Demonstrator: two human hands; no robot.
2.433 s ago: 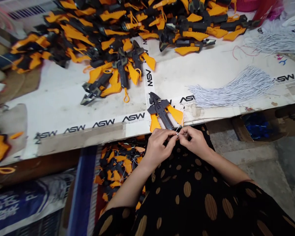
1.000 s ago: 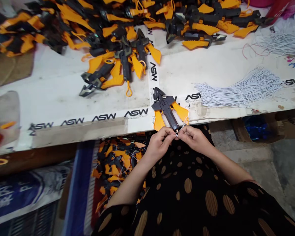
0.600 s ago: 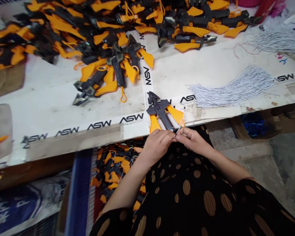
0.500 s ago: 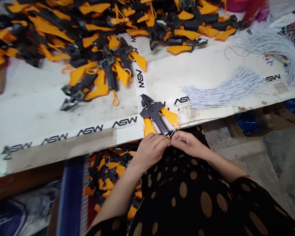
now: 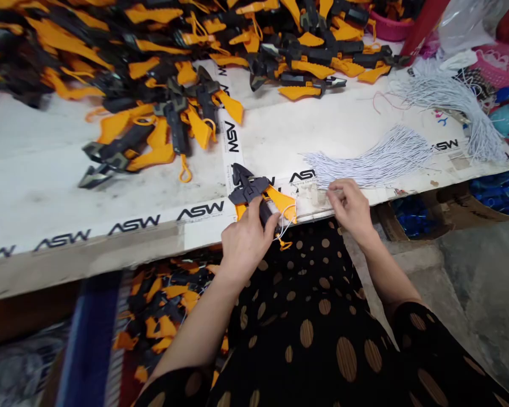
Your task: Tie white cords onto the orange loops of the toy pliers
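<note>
A black winged toy [image 5: 249,187] with orange wings lies at the table's front edge, its orange ring loop hanging over the side. My left hand [image 5: 246,237] is closed around the toy's dark body, thumb on one side and fingers on the other. A thin white string [image 5: 283,217] runs looped between the toy's right wing and the ring end. My right hand [image 5: 353,212] is at the near left end of a bundle of white strings [image 5: 377,158], its fingers curled and thumb close to the index finger. Whether a strand is between those fingertips cannot be made out.
A large heap of similar black and orange toys [image 5: 152,135] covers the back and left of the table [image 5: 38,181]. More toys [image 5: 165,328] lie below the table edge. Another string bundle [image 5: 449,96] and a pink basket [image 5: 498,65] are at the right. Boxes hold blue items [image 5: 498,189].
My right hand has left the toy's ring end and moved right to the string bundle. My left hand has shifted up from the ring end onto the toy's body. The view has shifted slightly.
</note>
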